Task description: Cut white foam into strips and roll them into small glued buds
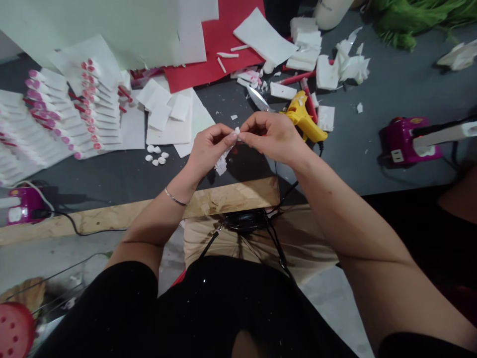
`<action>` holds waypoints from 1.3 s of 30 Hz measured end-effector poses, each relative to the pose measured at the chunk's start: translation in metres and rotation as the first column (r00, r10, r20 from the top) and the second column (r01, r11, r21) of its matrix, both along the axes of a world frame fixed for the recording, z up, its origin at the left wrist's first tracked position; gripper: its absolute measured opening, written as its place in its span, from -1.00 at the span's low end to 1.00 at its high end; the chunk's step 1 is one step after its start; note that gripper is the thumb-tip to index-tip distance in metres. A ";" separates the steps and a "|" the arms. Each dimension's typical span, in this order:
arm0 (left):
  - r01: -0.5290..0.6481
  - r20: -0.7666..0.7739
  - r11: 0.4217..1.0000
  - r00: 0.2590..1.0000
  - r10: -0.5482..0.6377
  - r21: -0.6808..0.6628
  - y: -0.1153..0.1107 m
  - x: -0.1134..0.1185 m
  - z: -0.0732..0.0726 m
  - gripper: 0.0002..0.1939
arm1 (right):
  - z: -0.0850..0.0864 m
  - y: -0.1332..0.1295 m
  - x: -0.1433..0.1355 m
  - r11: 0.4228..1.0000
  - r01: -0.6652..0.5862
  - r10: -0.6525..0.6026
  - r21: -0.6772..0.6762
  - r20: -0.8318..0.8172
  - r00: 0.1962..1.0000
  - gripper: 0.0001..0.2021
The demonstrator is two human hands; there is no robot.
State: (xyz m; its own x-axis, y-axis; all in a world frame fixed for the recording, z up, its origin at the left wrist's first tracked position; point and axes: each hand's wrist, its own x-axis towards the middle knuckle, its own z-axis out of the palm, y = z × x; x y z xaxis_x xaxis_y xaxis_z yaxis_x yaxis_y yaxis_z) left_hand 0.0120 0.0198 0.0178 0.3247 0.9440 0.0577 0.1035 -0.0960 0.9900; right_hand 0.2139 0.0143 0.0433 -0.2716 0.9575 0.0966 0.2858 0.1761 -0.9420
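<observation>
Over the dark table, the fingertips of my left hand (213, 146) and my right hand (271, 135) meet around a small white piece (237, 131). Both hands pinch it between thumb and forefinger. Beneath them lies a crumpled white scrap (221, 164). Several small white balls (158, 156) sit left of my left hand. Just beyond my right hand are silver scissors (258, 98), partly hidden, and a yellow glue gun (306, 118).
White sheets (169, 114) and rows of pink-tipped white pieces (93, 104) lie on the left. Red paper (194, 69) and white scraps (328, 72) are at the back. Purple power sockets (410, 140) stand right and left. Green material (413, 20) is at the back right.
</observation>
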 end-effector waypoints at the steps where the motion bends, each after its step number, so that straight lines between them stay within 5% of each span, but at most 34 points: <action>1: -0.020 -0.012 1.000 1.000 0.020 0.020 0.000 0.000 -0.001 -0.48 | 0.000 0.000 0.000 1.000 -0.001 0.001 -0.013 -0.002 1.000 -0.80; 13: -0.016 -0.135 0.999 0.991 0.012 -0.031 0.001 0.001 0.002 -0.62 | -0.003 0.006 0.001 0.960 0.010 -0.072 -0.279 -0.213 0.974 -0.73; 22: 0.076 -0.202 0.995 0.975 -0.088 -0.067 0.002 -0.007 0.016 -0.56 | -0.002 0.005 0.004 0.957 -0.048 -0.006 -0.286 -0.182 0.983 -0.77; 29: 0.120 -0.154 0.993 0.981 -0.118 0.001 0.001 -0.006 0.024 -0.40 | -0.004 0.001 0.002 0.958 -0.143 0.105 -0.250 -0.160 0.981 -0.61; 39: 0.100 -0.369 0.992 0.921 -0.121 -0.076 0.008 -0.036 0.037 -0.77 | -0.003 0.006 0.011 0.966 0.034 -0.041 -0.255 -0.024 0.999 -0.74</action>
State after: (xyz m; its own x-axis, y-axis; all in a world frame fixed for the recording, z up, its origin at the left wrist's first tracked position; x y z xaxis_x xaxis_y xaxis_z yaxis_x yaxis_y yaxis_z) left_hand -0.0236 0.0273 0.0550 0.4154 0.8991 -0.1382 0.4577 -0.0753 0.8859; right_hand 0.2248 0.0208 0.0403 -0.2360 0.9610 -0.1443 0.2601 -0.0807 -0.9622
